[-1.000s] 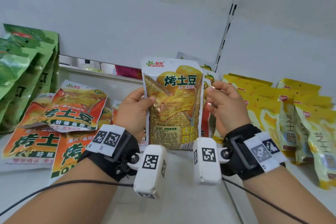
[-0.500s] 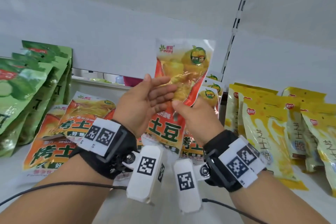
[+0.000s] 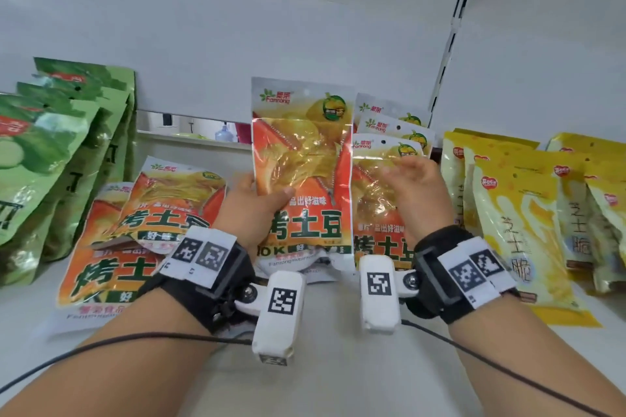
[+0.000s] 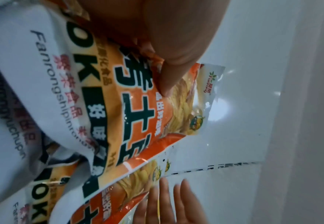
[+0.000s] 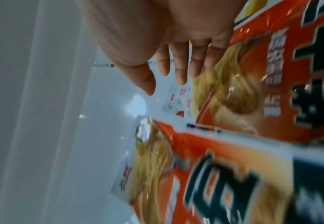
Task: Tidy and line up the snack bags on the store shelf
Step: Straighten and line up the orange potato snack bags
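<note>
The orange potato chip bag has been brought lower and the right hand taken off it, fingers now spread. It is held upright by the left hand, probably pinched, just left of the standing orange row on the shelf.

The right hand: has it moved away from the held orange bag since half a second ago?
Yes. The right hand has shifted right, off the held orange bag, toward the standing orange bags.
</note>
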### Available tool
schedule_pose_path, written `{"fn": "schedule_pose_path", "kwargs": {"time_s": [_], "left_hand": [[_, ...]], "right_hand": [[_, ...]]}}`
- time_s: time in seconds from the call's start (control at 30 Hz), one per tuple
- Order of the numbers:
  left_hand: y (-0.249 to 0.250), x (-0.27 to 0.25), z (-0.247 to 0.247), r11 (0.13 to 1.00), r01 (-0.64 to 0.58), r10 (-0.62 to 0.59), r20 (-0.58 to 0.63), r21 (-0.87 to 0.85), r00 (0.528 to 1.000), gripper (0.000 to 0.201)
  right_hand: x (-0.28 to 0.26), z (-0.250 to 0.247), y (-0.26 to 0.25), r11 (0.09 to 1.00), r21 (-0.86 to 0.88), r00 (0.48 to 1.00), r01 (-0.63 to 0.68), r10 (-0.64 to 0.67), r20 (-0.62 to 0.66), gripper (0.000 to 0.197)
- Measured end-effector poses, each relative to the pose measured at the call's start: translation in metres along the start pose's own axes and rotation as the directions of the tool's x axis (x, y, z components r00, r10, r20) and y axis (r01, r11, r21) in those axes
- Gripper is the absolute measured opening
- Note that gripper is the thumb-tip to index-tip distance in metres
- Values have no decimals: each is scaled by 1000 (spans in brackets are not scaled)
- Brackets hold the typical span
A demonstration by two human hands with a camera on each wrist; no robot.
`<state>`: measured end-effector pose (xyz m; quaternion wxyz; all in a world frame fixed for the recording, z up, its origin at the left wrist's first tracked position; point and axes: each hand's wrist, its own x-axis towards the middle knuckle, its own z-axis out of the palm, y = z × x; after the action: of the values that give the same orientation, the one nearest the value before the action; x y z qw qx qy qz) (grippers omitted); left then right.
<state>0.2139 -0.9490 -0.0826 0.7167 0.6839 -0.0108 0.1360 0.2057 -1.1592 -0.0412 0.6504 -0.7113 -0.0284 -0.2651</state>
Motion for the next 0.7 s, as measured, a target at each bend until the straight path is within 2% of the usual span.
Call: {"fn": "schedule_pose_path", "kwargs": {"time_s": [0.07,0.13,0.2,0.27,0.3,0.4,0.47,0.5,0.6,0.67,0.7], "left_hand": [[-2,1,-2,993,7,0,-60,120,998,75],[-1,1,-1,980,-11,32,-103,201,994,88],[5,-1,2,963,-24,60,-129,268,990,89],[12,-6,7,952,-59,107,-142,302,984,81],[16,-9,11,946,-97,144,-132,309,981,74],[23,-18,24,920,-225,240,-9,322,971,40],[27,-22,35,921,-265,248,93,285,964,18],[29,-23,40,928,-269,242,130,260,961,13],[38,-25,56,943,-252,199,236,220,951,12],[43,-25,66,945,-268,187,361,190,914,12],[44,-25,71,939,-285,179,439,190,881,15]], "right_hand": [[7,-12,8,1000,-29,997,-5,3,-76,25],[14,-22,15,998,-56,995,-27,22,-99,25],[20,-28,21,990,-107,992,-94,84,-93,27],[24,-32,27,976,-126,983,-176,168,-70,45],[26,-34,30,972,-136,980,-193,184,-71,48],[29,-42,40,972,-121,977,-199,188,-95,50],[30,-47,43,974,-60,974,-218,213,-84,49],[30,-48,44,973,-24,971,-228,225,-81,47],[29,-52,45,967,92,965,-237,246,-96,33],[29,-55,46,963,146,969,-227,239,-66,9],[28,-57,45,960,167,971,-222,233,-45,4]]}}
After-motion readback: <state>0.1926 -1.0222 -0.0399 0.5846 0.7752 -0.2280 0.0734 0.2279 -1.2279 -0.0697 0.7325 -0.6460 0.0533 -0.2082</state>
